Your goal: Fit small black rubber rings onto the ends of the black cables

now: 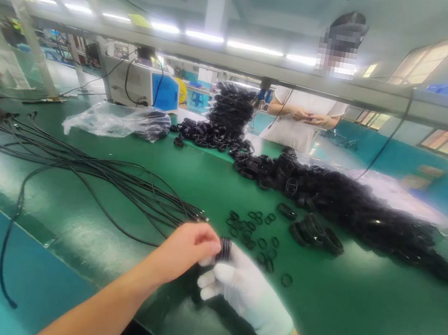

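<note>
Head view: bare left hand (193,244) and gloved right hand (247,292) close on a row of black rings (225,250), lower centre, apparently stacked over a gloved finger for alignment. Loose rings (251,244) lie just beyond; cables (146,188), left, extend near the bare hand; heaped black bands (330,203), right, crowd the far side of the table (353,317).
</note>
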`<state>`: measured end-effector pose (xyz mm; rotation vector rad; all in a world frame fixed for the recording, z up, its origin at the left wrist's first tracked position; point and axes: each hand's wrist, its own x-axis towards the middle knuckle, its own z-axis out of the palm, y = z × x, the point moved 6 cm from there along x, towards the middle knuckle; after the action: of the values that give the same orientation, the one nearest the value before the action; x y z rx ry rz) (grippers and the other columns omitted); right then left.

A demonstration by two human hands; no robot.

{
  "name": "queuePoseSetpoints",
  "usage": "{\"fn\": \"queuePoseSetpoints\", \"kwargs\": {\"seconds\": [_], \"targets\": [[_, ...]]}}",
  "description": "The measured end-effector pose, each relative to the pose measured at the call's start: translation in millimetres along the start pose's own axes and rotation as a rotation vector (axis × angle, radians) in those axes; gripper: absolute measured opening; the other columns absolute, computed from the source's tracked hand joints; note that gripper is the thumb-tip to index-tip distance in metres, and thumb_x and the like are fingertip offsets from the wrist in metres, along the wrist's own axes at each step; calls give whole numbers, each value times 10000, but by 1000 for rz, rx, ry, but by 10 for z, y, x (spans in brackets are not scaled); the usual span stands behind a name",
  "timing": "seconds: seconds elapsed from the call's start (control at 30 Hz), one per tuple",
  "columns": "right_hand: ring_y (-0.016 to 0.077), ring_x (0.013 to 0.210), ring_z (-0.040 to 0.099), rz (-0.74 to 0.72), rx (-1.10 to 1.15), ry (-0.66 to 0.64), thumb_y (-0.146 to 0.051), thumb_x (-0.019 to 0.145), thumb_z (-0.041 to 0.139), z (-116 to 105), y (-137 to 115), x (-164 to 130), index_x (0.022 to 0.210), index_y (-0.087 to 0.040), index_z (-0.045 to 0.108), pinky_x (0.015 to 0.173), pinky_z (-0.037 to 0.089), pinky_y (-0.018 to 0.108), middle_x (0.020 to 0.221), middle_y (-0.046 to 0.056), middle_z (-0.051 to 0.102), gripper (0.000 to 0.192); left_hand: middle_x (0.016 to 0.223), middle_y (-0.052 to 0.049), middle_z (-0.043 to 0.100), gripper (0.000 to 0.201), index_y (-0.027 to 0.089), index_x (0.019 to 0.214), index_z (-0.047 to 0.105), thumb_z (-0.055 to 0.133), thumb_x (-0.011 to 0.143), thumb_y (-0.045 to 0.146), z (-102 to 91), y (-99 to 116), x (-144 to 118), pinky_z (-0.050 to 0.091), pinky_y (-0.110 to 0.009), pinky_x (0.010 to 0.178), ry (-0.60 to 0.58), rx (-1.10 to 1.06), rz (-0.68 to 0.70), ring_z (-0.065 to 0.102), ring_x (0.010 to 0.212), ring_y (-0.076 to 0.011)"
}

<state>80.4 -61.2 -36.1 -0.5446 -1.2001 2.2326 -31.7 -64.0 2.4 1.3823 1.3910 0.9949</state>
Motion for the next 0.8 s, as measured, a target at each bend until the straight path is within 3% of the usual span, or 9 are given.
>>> {"fn": "queuePoseSetpoints", "kwargs": {"seconds": [0.07,0.2,0.37,0.47,0.53,0.67,0.8], "targets": [[167,804,629,12,-39,11,-265,714,719,3,-2,7,1058,-149,504,705,531,326,996,75,568,421,650,18,567,121,142,720,570,626,711,249,101,-109,-48,381,-214,576,-64,-148,-68,509,600,-106],[204,936,595,-22,-144,56,-199,688,736,-4,-46,-9,1086,-154,528,764,535,356,1057,79,573,451,601,40,508,127,138,669,520,626,701,198,181,-201,-92,324,-189,535,-56,-308,-90,444,551,-72],[204,897,623,21,-62,-11,-220,741,702,-5,24,-48,1150,-156,481,769,539,401,1045,98,581,470,559,63,429,141,142,656,484,602,718,187,242,-198,-91,271,-185,498,-134,-375,-58,358,509,-56],[220,921,629,35,-22,12,-196,738,704,-43,59,-45,1117,-151,488,783,536,414,1068,108,577,439,553,58,430,151,151,668,492,570,761,242,202,-215,-76,293,-193,493,-114,-249,-60,381,509,-71],[221,917,635,39,-1,12,-169,749,686,-44,60,-40,1124,-151,487,790,534,414,1070,107,574,425,585,36,479,160,157,702,532,528,800,284,123,-203,-75,332,-205,500,-41,-88,-39,434,540,-95],[218,907,638,57,26,-43,-152,751,674,4,60,-34,1166,-157,488,780,543,399,1063,96,561,455,830,4,581,147,196,895,603,535,766,177,-27,-63,-130,422,-233,630,189,193,154,526,698,-124],[226,939,620,65,-9,-47,-140,723,695,11,90,-43,1157,-146,513,749,563,378,1081,97,544,471,809,24,585,219,209,854,608,506,721,68,36,-20,-173,432,-231,657,234,297,280,536,686,-111]]}}
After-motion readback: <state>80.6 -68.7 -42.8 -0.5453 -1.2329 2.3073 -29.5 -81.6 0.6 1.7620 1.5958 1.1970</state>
